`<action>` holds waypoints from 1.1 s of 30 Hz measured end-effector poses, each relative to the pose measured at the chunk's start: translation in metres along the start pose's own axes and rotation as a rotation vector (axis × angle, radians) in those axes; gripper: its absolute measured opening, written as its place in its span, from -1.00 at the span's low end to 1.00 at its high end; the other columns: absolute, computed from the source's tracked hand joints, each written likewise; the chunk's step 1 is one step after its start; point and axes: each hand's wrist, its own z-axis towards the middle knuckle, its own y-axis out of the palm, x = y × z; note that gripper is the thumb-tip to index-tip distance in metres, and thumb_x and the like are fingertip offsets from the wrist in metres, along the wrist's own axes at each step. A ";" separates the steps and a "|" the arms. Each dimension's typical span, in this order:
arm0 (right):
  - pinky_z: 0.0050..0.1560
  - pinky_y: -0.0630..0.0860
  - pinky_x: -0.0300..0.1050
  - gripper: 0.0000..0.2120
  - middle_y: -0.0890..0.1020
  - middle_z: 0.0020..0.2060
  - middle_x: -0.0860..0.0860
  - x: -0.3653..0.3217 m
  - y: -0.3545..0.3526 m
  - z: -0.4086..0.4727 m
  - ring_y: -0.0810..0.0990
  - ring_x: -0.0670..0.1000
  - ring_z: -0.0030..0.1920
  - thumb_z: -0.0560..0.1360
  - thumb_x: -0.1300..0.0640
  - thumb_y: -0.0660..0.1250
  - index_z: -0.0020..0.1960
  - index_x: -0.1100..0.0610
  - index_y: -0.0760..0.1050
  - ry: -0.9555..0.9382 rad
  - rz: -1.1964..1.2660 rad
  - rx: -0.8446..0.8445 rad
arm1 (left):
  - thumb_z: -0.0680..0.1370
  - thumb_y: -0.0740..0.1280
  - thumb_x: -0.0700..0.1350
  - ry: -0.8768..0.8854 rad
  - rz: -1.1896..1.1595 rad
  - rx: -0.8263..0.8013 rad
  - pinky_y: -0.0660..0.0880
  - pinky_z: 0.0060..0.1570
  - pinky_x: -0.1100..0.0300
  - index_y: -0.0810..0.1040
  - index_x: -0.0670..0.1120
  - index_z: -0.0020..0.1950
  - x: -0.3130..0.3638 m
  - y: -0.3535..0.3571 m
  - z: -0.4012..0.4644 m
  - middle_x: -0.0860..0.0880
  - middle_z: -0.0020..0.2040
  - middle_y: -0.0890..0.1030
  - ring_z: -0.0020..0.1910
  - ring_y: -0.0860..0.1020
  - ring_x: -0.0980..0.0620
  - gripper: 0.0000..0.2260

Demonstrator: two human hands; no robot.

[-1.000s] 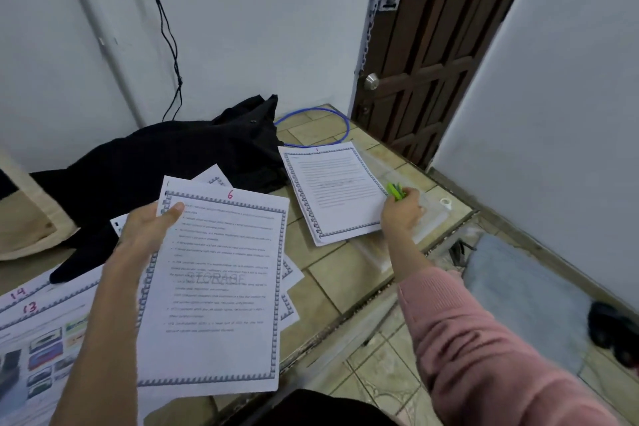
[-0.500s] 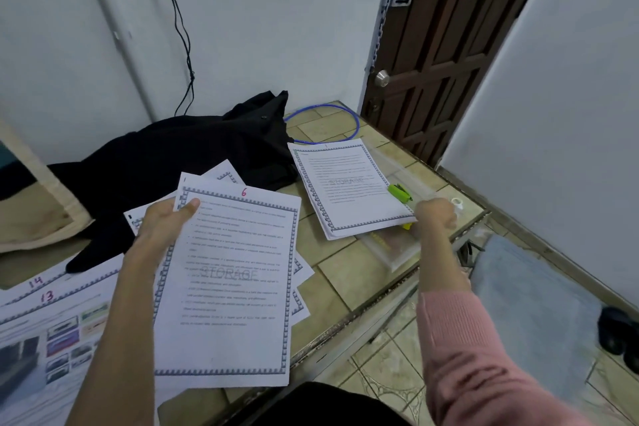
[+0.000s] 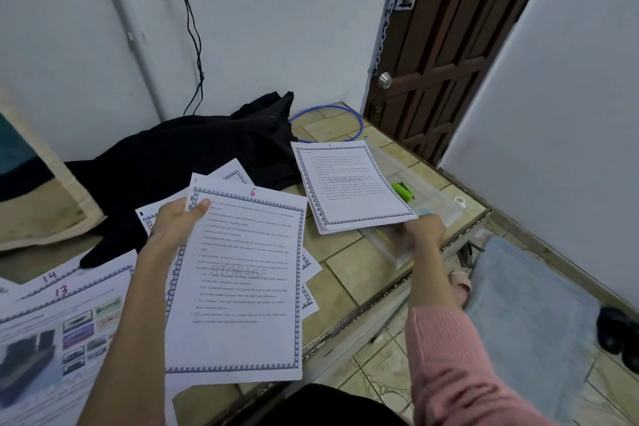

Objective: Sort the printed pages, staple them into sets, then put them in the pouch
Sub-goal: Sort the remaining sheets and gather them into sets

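Two hands were at work over a tiled surface [image 3: 349,273]. At lower centre of the frame the left hand [image 3: 174,228] held a sheaf of bordered pages, its thumb curled over the upper left corner of the top sheet, page 6 [image 3: 238,280]. More loose pages [image 3: 307,282] fanned out beneath it. Right of centre lay a bordered set [image 3: 352,183], its right part resting over a clear pouch [image 3: 427,199]. A green stapler [image 3: 403,191] sat on the pouch just beside the set's right edge. The right hand [image 3: 423,232], blurred, was at the near right corner of that set, over the pouch's near end; whether its fingers pinched paper, pouch or nothing could not be told. Pages 13 and 14 [image 3: 52,308] lay at lower left, beside a black garment [image 3: 193,162].

Likely hazards, as judged:
- The one-corner thumb grip left the sheaf free to splay, so a sheet could slide out and spoil the page order.
- The pouch lay near the surface's right edge, so a tug on it or on the set could tip the stapler to the floor.
- A pull on the set's corner could shift its sheets out of register, if they were not yet stapled.
- Loose fanned pages could be swept aside by the left forearm.
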 end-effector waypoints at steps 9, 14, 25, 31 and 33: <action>0.09 0.56 0.06 -0.70 0.61 -0.08 0.23 -0.042 -0.061 0.003 0.59 0.13 -0.05 0.28 0.21 0.55 -0.27 0.29 0.42 -0.108 -0.109 -0.179 | 0.59 0.26 -0.08 0.003 -0.002 -0.004 0.52 -0.17 0.14 0.56 -0.05 -0.11 -0.005 -0.004 0.004 -0.09 -0.11 0.63 -0.16 0.61 -0.06 -0.87; -0.07 0.48 -0.07 -0.84 0.60 -0.28 0.12 -0.080 -0.062 -0.018 0.54 0.03 -0.23 0.39 0.29 0.34 -0.34 0.15 0.44 -0.311 0.195 -0.276 | 0.59 0.26 -0.07 0.000 0.001 0.003 0.52 0.02 0.02 0.56 -0.14 0.08 -0.004 -0.004 0.003 -0.15 0.00 0.63 -0.02 0.60 -0.14 -0.82; -0.48 0.27 -0.25 -0.54 0.42 -0.53 0.03 -0.144 0.089 -0.143 0.35 -0.03 -0.51 0.61 0.09 0.00 -0.39 0.16 0.43 -0.321 0.819 -0.676 | 0.60 0.23 -0.06 0.098 0.022 0.012 0.48 -0.23 0.25 0.55 -0.12 0.08 0.007 -0.001 -0.011 0.00 -0.11 0.62 -0.09 0.60 0.00 -0.82; -0.19 0.33 -0.21 -0.69 0.38 -0.34 -0.04 -0.163 0.117 -0.184 0.36 -0.10 -0.32 0.62 0.03 0.05 -0.26 0.07 0.33 -0.787 0.476 -0.733 | 0.61 0.22 -0.09 0.200 0.061 0.053 0.44 -0.30 0.37 0.57 -0.13 0.07 0.010 0.000 -0.020 -0.01 -0.10 0.62 -0.18 0.57 0.14 -0.81; -0.18 0.33 -0.19 -0.70 0.41 -0.34 -0.06 -0.172 0.118 -0.192 0.38 -0.10 -0.30 0.59 0.08 0.06 -0.27 0.08 0.40 -0.861 0.505 -0.666 | 0.61 0.22 -0.10 0.224 0.052 0.055 0.46 -0.29 0.39 0.56 -0.10 0.03 0.010 -0.001 -0.021 0.03 -0.14 0.62 -0.19 0.57 0.18 -0.85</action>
